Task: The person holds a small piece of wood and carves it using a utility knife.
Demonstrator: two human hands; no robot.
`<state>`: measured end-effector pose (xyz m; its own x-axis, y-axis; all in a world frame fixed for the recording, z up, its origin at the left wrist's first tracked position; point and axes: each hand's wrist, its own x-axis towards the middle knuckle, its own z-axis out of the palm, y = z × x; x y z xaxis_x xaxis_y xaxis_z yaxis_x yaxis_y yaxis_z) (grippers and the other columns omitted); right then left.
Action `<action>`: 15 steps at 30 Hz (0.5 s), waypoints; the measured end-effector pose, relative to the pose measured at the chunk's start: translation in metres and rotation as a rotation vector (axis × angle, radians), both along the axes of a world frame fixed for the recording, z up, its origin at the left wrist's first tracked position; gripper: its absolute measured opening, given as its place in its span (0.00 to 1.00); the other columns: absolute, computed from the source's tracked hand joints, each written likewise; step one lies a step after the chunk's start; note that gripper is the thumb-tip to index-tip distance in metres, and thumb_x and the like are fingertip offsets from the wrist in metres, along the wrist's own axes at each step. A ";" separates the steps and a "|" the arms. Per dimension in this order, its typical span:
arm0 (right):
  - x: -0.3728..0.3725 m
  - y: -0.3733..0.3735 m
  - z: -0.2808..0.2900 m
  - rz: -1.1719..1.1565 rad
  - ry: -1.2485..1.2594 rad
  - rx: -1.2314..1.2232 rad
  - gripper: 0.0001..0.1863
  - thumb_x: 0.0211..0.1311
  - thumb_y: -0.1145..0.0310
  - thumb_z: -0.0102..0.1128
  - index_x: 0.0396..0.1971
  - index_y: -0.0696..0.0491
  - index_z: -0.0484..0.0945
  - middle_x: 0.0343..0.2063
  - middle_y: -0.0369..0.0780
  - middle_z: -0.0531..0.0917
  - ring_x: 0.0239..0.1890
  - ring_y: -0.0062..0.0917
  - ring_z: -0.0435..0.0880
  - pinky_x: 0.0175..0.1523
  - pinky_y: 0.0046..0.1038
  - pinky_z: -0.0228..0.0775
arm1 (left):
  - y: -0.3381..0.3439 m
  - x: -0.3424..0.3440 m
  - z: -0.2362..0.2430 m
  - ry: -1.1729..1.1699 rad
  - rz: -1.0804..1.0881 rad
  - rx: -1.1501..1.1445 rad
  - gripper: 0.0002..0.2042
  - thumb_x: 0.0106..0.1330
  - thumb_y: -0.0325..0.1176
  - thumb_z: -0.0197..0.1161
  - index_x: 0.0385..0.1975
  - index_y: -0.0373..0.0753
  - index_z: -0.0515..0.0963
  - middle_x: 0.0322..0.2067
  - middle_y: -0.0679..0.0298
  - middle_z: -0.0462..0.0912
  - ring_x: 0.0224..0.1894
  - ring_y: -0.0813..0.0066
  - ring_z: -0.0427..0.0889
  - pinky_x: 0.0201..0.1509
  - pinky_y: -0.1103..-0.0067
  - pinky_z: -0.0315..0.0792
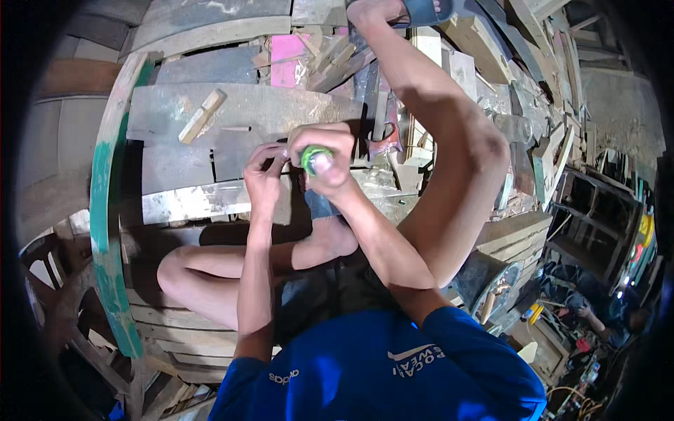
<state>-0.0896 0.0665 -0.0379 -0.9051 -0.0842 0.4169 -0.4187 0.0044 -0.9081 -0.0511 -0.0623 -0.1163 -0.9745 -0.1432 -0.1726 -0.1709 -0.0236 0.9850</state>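
My right hand is wrapped round a tool with a green handle, seen end-on; its working end is hidden beneath the hand. Just left of it, my left hand has its fingertips pinched on something small that I cannot make out. Both hands are over weathered wooden boards. A short light wood block and a thin stick lie above and left of my hands. A red metal tool lies just to their right, largely hidden in clutter.
My bare legs frame the work spot. A long green-painted plank runs down the left. Offcuts pile at the upper right, near a clear jar. At the lower right another person is among tools and dark racks.
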 end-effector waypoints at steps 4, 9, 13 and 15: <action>-0.001 0.000 0.032 -0.036 -0.040 -0.310 0.36 0.58 0.40 0.42 0.11 0.62 0.69 0.10 0.40 0.73 0.13 0.24 0.72 0.20 0.24 0.61 | -0.010 0.002 -0.009 -0.029 0.046 -0.005 0.03 0.55 0.22 0.66 0.29 0.32 0.82 0.34 0.60 0.82 0.38 0.74 0.78 0.44 0.81 0.71; 0.001 0.004 0.038 0.030 -0.022 -0.327 0.38 0.57 0.36 0.42 0.11 0.62 0.68 0.10 0.41 0.72 0.13 0.26 0.71 0.20 0.24 0.60 | -0.003 0.001 -0.004 0.021 0.006 -0.049 0.02 0.55 0.22 0.65 0.28 0.32 0.82 0.34 0.59 0.82 0.37 0.75 0.78 0.43 0.81 0.71; -0.003 -0.002 0.030 0.009 -0.052 -0.227 0.43 0.56 0.31 0.38 0.10 0.62 0.67 0.10 0.41 0.72 0.13 0.27 0.71 0.21 0.26 0.62 | -0.009 0.004 -0.013 -0.017 0.057 -0.014 0.02 0.56 0.22 0.65 0.28 0.31 0.81 0.35 0.59 0.81 0.37 0.75 0.78 0.43 0.81 0.71; 0.003 0.000 0.043 -0.036 -0.100 -0.201 0.45 0.56 0.30 0.37 0.10 0.64 0.68 0.10 0.42 0.72 0.13 0.29 0.71 0.22 0.26 0.63 | -0.011 0.005 -0.014 0.006 0.058 -0.040 0.02 0.56 0.22 0.65 0.28 0.31 0.81 0.35 0.59 0.81 0.37 0.76 0.78 0.42 0.82 0.71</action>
